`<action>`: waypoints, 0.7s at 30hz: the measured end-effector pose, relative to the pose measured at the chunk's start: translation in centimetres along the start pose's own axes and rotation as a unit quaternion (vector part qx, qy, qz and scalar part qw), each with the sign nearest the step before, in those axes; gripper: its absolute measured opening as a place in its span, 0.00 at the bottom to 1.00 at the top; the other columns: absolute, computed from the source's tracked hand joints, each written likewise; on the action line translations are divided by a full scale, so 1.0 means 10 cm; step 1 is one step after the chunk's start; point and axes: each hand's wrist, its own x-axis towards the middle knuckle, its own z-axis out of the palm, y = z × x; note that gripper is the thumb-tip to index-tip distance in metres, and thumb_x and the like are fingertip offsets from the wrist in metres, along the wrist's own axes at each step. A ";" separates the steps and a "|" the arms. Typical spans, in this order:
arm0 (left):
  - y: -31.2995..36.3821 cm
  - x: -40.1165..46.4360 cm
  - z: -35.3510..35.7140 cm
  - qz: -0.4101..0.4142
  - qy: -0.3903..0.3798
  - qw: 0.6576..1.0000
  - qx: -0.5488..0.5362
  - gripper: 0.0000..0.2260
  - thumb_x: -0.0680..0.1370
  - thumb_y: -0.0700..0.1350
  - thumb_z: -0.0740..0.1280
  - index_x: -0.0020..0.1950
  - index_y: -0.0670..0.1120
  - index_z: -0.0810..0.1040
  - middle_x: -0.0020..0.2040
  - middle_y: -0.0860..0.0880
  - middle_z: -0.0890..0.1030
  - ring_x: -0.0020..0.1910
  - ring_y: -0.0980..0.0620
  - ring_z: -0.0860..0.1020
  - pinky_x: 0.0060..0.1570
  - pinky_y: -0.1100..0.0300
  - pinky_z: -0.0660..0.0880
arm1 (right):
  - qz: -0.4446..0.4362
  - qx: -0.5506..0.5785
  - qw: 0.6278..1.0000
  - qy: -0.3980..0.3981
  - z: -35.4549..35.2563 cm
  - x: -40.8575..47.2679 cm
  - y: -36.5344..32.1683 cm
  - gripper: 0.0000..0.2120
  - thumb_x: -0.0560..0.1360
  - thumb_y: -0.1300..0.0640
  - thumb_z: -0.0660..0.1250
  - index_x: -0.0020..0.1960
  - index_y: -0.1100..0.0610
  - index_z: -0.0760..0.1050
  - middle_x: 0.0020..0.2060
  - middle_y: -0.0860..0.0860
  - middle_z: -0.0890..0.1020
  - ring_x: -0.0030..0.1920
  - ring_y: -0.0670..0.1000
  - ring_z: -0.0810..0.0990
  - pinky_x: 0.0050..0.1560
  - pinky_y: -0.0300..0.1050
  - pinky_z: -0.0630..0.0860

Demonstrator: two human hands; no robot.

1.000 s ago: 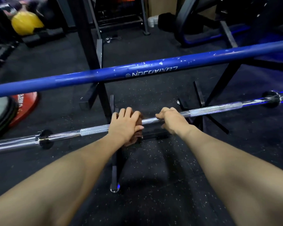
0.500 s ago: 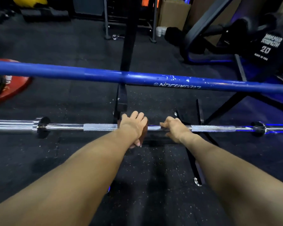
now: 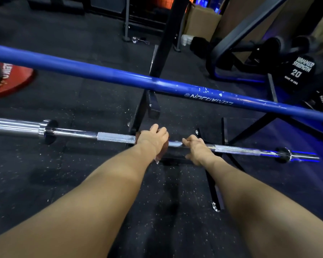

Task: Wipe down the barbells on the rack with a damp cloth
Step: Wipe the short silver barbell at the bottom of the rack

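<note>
- chrome barbell (image 3: 78,134) is gripped mid-shaft by the left hand (image 3: 153,141), brownish cloth (image 3: 163,152) wrapped underneath
- right hand (image 3: 199,148) is curled round it nearby
- blue bar (image 3: 104,75) is seen above

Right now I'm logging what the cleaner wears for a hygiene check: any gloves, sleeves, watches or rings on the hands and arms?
None visible. The left hand and right hand are ungloved, and both forearms are bare to the frame's edge: no sleeves, watch or wristbands. No rings show, though the fingers are partly hidden.

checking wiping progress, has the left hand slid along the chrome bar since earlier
No. The left hand, holding the cloth, still sits at the inner end of the left knurled patch on the chrome barbell.
</note>
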 end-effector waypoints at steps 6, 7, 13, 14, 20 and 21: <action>-0.10 0.00 0.04 0.016 0.006 1.000 -0.003 0.46 0.71 0.54 0.73 0.77 0.45 0.45 0.71 0.51 0.55 0.70 0.45 0.54 0.58 0.49 0.74 | -0.003 0.022 1.000 0.013 -0.08 0.01 -0.04 0.24 0.77 0.64 0.64 0.72 0.57 0.65 0.61 0.54 0.66 0.61 0.54 0.67 0.67 0.44 0.64; -0.11 -0.01 0.04 0.021 0.008 1.000 0.000 0.46 0.71 0.55 0.72 0.76 0.45 0.45 0.70 0.50 0.56 0.70 0.45 0.55 0.58 0.49 0.74 | -0.006 0.031 0.999 0.019 -0.06 0.01 -0.01 0.22 0.77 0.63 0.65 0.70 0.57 0.67 0.60 0.54 0.67 0.59 0.54 0.68 0.65 0.44 0.65; -0.11 0.01 0.10 0.028 0.050 0.998 0.023 0.44 0.70 0.61 0.70 0.76 0.47 0.49 0.67 0.50 0.60 0.66 0.47 0.61 0.58 0.53 0.73 | -0.070 0.081 0.991 0.077 0.05 0.01 0.24 0.16 0.77 0.58 0.64 0.64 0.51 0.70 0.54 0.48 0.69 0.51 0.50 0.72 0.61 0.42 0.68; -0.11 0.01 0.10 0.035 0.059 0.997 0.030 0.44 0.70 0.63 0.68 0.76 0.47 0.49 0.67 0.49 0.61 0.64 0.47 0.62 0.59 0.54 0.70 | -0.086 0.077 0.991 0.073 0.04 0.01 0.28 0.15 0.78 0.58 0.64 0.63 0.52 0.70 0.54 0.49 0.69 0.52 0.50 0.73 0.61 0.43 0.68; -0.01 0.05 0.25 -0.020 0.095 0.995 -0.026 0.38 0.71 0.66 0.65 0.75 0.53 0.54 0.68 0.49 0.61 0.62 0.45 0.64 0.62 0.52 0.64 | -0.190 0.039 0.978 0.073 -0.03 0.11 0.67 0.14 0.78 0.57 0.64 0.63 0.49 0.72 0.55 0.47 0.70 0.56 0.51 0.74 0.62 0.44 0.69; 0.02 0.05 0.27 -0.028 0.097 0.994 -0.039 0.37 0.71 0.65 0.65 0.74 0.53 0.55 0.68 0.49 0.62 0.62 0.45 0.64 0.62 0.51 0.64 | -0.193 0.024 0.978 0.075 -0.03 0.13 0.77 0.13 0.78 0.56 0.63 0.63 0.49 0.72 0.55 0.47 0.71 0.54 0.50 0.75 0.59 0.43 0.69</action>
